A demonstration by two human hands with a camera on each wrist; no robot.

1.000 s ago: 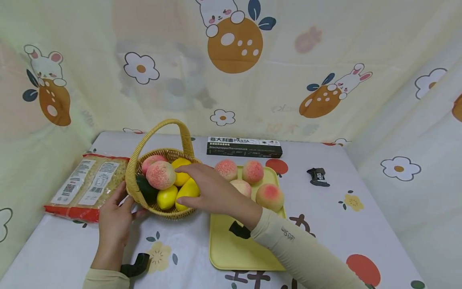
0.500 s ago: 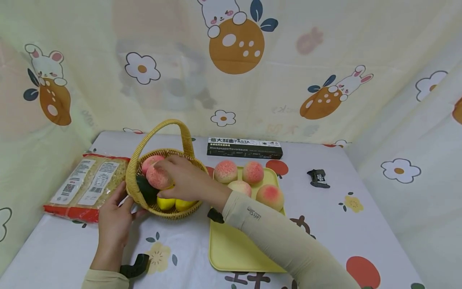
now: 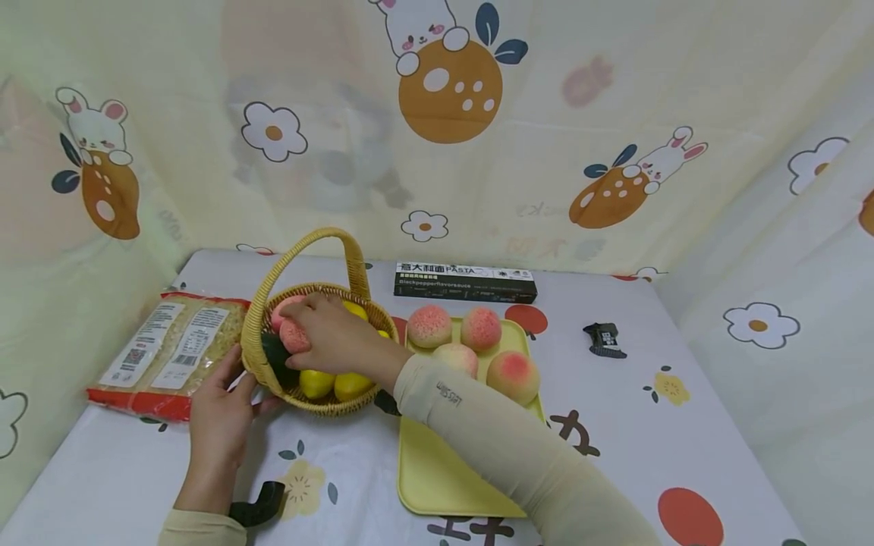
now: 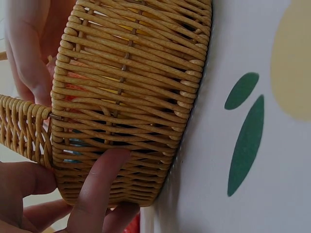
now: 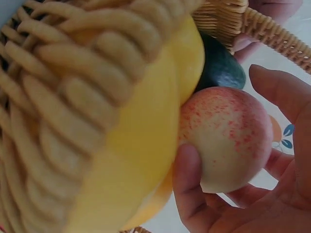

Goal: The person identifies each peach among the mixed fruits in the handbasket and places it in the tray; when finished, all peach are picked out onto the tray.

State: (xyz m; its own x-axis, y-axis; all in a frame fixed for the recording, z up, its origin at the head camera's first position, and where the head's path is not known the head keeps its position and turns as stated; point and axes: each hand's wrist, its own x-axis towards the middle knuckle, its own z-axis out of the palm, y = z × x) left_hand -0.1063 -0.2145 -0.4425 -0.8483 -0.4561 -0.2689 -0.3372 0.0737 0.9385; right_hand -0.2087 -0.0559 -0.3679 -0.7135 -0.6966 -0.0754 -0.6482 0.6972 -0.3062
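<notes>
A wicker basket (image 3: 328,408) with a tall handle stands on the table, holding peaches, yellow lemon-like fruit (image 3: 317,384) and a dark green vegetable (image 3: 276,358). My left hand (image 3: 221,417) holds its left side near the handle's foot, with one digit (image 4: 99,182) laid against the woven wall in the left wrist view. My right hand (image 3: 344,339) reaches over the basket and grips a pink-speckled peach (image 5: 226,138); thumb and fingers lie around it in the right wrist view. Another peach (image 3: 283,309) sits behind, partly covered by the hand.
A yellow tray (image 3: 444,478) right of the basket carries several peaches (image 3: 514,377). A black pasta box (image 3: 466,283) lies behind it. Left of the basket is a red-edged clear bag (image 3: 171,353) of pale grains. A small black packet (image 3: 604,340) lies at right.
My right hand has moved left from above the yellow fruit and closed around the front peach, which has shifted slightly. The left hand stays at the basket's side.
</notes>
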